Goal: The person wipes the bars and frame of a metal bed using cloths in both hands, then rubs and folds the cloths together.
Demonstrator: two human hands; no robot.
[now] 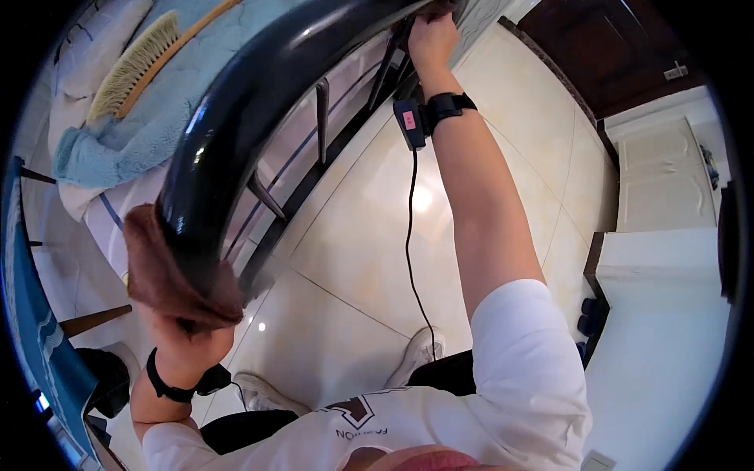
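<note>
A glossy black curved rail (228, 118) sweeps from the lower left to the top of the view, with dark upright bars below it. Around its lower left end lies a brown cloth (153, 251), folded over the surface. My left hand (192, 341) is closed on this cloth, its fingers mostly covered by it. At the far end of the rail, my right hand (433, 43) is closed like a fist against the dark frame. What its fingers hold is hidden at the top edge of the view.
Behind the rail, a wooden-handled brush (145, 67) lies on light blue bedding (126, 161). A black cable (410, 235) hangs from the device on my right wrist. Blue fabric (47, 314) is at the left, and a white cabinet (664, 177) stands at the right.
</note>
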